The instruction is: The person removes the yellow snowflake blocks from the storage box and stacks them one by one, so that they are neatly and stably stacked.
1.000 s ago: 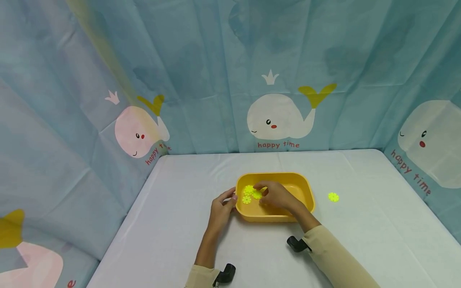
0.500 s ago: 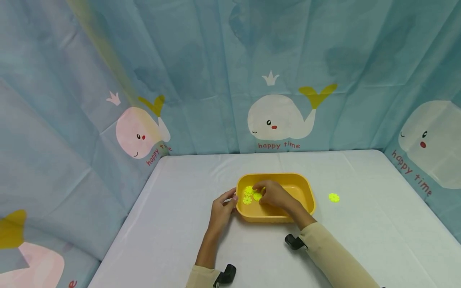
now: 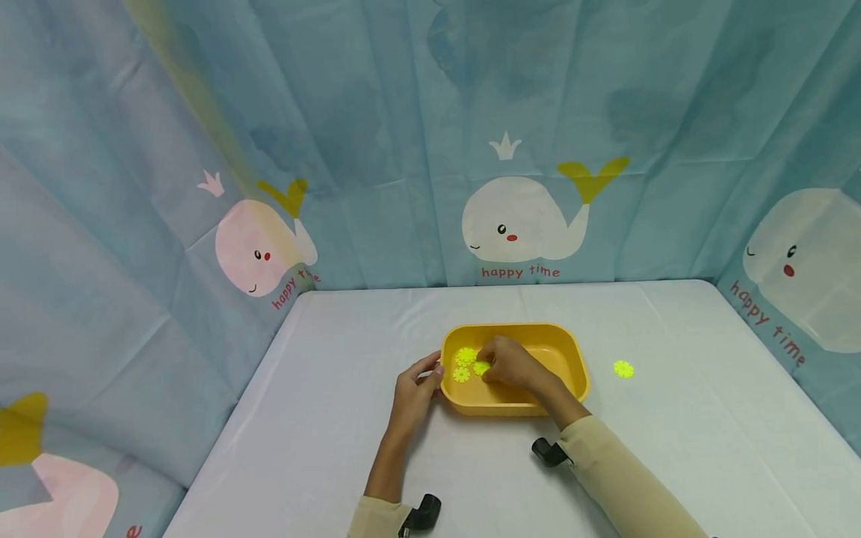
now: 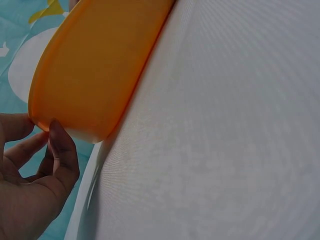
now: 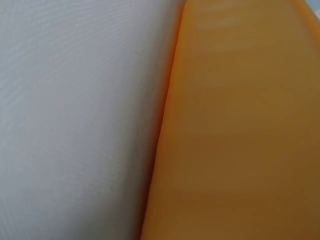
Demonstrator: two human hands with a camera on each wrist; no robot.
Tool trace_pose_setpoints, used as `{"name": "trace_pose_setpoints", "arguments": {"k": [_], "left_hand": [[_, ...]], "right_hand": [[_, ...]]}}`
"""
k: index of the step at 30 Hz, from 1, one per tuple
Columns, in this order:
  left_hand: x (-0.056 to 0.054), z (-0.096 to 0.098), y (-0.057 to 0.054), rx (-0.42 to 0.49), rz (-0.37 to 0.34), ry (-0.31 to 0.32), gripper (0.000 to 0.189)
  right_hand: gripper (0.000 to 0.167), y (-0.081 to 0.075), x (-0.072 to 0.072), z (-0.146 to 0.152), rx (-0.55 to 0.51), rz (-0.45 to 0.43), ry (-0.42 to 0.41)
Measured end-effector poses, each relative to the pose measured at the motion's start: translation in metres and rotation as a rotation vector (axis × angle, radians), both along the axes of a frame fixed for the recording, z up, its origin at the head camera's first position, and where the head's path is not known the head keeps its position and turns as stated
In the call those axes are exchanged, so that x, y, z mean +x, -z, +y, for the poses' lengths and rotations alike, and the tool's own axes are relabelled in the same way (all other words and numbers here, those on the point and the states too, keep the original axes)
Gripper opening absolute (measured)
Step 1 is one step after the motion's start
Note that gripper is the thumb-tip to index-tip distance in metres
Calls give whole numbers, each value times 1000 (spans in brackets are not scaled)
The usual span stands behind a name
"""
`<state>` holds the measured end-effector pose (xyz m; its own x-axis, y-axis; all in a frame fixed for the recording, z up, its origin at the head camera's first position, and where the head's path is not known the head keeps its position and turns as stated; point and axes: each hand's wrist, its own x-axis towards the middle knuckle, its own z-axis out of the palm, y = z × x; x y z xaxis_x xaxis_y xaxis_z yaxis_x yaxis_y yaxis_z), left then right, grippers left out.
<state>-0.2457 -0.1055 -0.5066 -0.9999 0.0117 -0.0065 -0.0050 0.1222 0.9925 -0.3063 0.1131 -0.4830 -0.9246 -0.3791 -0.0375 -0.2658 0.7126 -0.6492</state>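
Observation:
A yellow-orange plastic tray (image 3: 504,409) rests on the white-covered table, with several bright yellow flower-shaped pieces (image 3: 461,374) lying at its left end. My left hand (image 3: 410,396) holds the tray's left edge; the left wrist view has the thumb and a fingertip of that hand (image 4: 35,185) pinching the tray's rim (image 4: 90,65). Inside the tray, my right hand (image 3: 514,365) has its fingers curled down, pinching a yellow flower piece (image 3: 480,368) partly hidden by them. Only the tray's outer wall (image 5: 240,125) and the tablecloth show in the right wrist view, not the hand.
One more yellow flower piece (image 3: 623,369) lies on the tablecloth to the right of the tray. A blue whale-print curtain (image 3: 377,149) stands behind the table and along both sides. Each sleeve carries a black wrist device (image 3: 424,512).
The right hand's fingers have drawn in from a wider spread and closed around a flower piece. Its forearm has shifted slightly left. The left hand stays at the tray's edge.

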Motion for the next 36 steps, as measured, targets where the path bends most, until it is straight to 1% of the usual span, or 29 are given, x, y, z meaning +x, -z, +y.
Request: {"name": "trace_pose_setpoints", "arguments": {"k": [4,14,20,26,31,36], "left_hand": [[0,0,-1,4,-5,0,41],[0,0,-1,-7,-4,2,42],[1,0,-2,26,7,6,43],[2,0,-3,36,7,5,44],[2,0,-4,42,11,8,44],[1,0,-3,42,9,8,43]], "right_hand": [[36,0,0,0,10,2,-4],[33,-2,2,1,23,-35,33],[29,-2,5,3,5,-18,36],[28,-4,6,4,-2,-56,61],[26,-6,8,7,-51,-81,52],[17,-10,9,10,-108,-106,53]]}}
